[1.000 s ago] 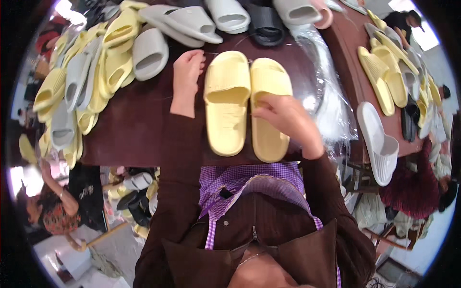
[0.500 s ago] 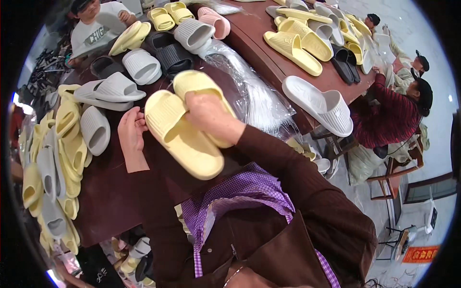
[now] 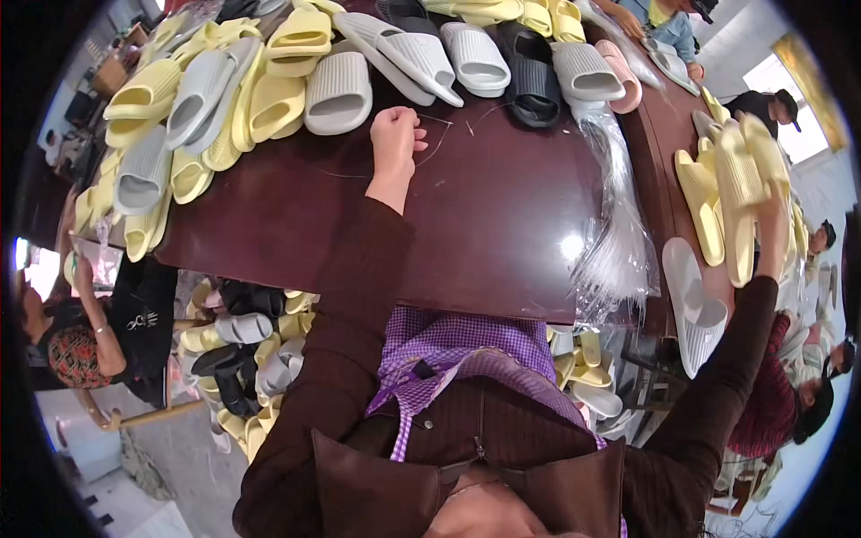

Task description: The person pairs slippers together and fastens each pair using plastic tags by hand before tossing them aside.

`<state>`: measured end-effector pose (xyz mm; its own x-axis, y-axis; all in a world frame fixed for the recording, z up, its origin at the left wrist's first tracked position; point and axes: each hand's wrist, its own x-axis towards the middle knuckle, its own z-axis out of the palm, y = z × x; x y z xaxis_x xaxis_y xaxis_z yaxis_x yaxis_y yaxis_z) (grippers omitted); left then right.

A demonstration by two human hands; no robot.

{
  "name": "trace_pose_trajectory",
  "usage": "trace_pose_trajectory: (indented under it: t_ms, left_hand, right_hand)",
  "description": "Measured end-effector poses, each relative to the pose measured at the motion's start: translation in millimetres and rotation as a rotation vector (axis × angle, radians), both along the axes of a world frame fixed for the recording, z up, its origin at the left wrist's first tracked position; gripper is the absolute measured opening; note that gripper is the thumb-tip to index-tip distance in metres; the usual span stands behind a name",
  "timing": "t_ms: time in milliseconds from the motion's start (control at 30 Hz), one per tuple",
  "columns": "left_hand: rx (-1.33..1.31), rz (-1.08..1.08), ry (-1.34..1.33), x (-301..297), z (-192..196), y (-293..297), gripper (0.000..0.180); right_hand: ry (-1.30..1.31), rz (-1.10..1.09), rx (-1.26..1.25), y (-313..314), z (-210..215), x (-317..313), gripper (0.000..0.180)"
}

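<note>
My right hand (image 3: 769,213), smeared by motion, is stretched out to the far right and grips a pair of yellow ribbed slide slippers (image 3: 741,179) over the side table's pile. Over the dark red table, my left hand (image 3: 393,143) is closed with fingers curled. Thin clear strands show around it, but whether it pinches one I cannot tell. A grey slipper (image 3: 338,94) lies just left of that hand, and a grey pair (image 3: 414,65) lies beyond it. Farther right are another grey slipper (image 3: 475,58) and a black slipper (image 3: 534,81).
A clear bag of thin white plastic strands (image 3: 619,242) lies at the table's (image 3: 484,233) right side. Yellow and grey slippers (image 3: 193,99) are heaped at the left. A pale grey pair (image 3: 695,309) sits by the side table's edge. Other people work at left and right.
My right hand has carried the yellow pair from in front of me to the side table at the right. My left hand stays over the table, its fingers now curled tighter. The view has turned left.
</note>
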<state>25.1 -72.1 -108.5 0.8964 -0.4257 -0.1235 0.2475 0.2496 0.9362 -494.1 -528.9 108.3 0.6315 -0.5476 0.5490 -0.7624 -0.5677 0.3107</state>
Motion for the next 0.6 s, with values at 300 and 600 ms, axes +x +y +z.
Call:
trace_pose_trajectory:
  t_ms: [300, 600]
  left_hand:
    - [0.117, 0.076, -0.099, 12, 4, -20, 0.039]
    - [-0.012, 0.159, -0.007, 39, 2, -40, 0.042]
  right_hand:
    - [-0.069, -0.056, 0.119, 122, -14, -2, 0.042]
    - [-0.2, 0.428, 0.511, 378, -8, 142, 0.028]
